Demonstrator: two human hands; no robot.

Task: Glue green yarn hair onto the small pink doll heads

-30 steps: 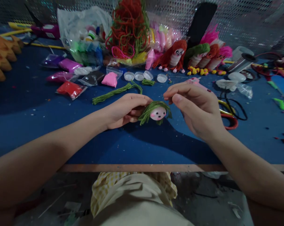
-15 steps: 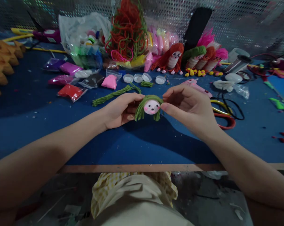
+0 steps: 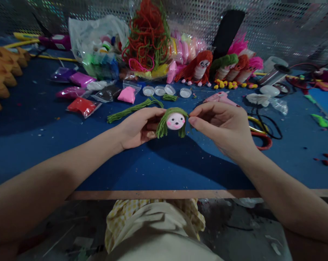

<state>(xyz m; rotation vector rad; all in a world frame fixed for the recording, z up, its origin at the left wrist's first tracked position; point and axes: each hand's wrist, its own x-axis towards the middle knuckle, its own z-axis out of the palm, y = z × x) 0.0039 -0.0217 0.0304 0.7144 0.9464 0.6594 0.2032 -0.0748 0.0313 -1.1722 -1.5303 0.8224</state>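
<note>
A small doll head (image 3: pixel 175 121) with a pale round face, pink cheeks and green yarn hair is held above the blue table. My left hand (image 3: pixel 142 127) grips it from the left and behind, its fingers partly hidden by the hair. On the other side, the thumb and forefinger of my right hand (image 3: pixel 221 125) are pinched together at a strand of green yarn (image 3: pixel 188 116) by the head's right edge. A bundle of green yarn (image 3: pixel 128 111) lies behind my left hand. Beyond the head sits a short cut piece of green yarn (image 3: pixel 169 97).
Scissors (image 3: pixel 263 140) and a pink glue gun (image 3: pixel 219 97) lie around my right hand. Clear round lids (image 3: pixel 185 92), bagged clay (image 3: pixel 82 106), a red-haired doll (image 3: pixel 201 67) and tangled yarn (image 3: pixel 147 36) line the back. An orange egg tray (image 3: pixel 3 72) stands at left.
My right hand has drawn slightly to the right, away from the face. The doll head has tipped up a little, while my left hand stays in place.
</note>
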